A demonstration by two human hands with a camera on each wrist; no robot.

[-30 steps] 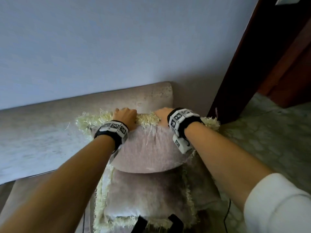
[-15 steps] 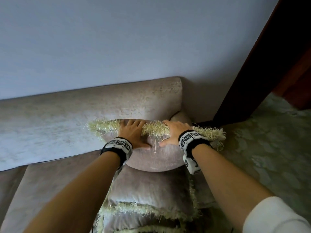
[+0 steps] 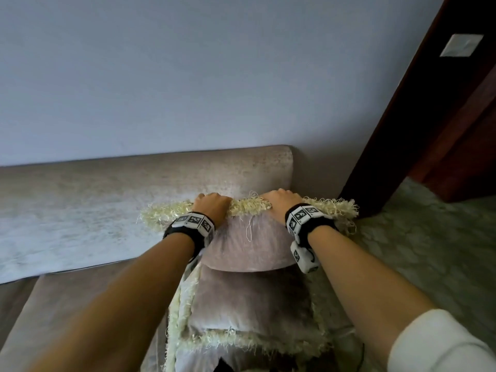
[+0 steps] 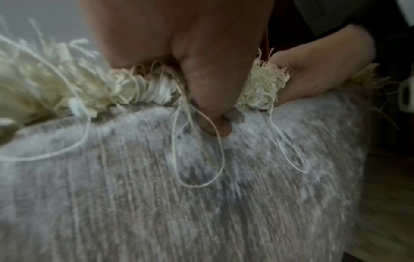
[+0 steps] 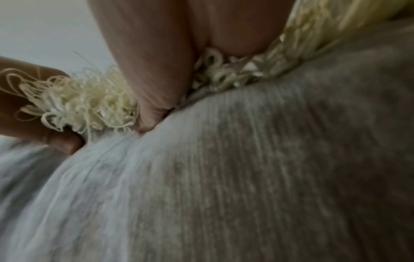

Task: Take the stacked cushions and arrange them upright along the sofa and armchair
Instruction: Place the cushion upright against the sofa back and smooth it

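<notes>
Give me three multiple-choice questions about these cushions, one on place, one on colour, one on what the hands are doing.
1. Where is the held taupe velvet cushion?
A on the floor
B at the sofa's right end, before the backrest
C on a table

2. What colour is its shaggy fringe?
A cream
B red
C black

3. How do the left hand and right hand hold it?
A both grip the top edge
B only the left grips
C neither touches

Answers: B, the taupe sofa backrest stands behind it; A, pale loops in every view; A, both thumbs pinch the fringe in the wrist views.
</notes>
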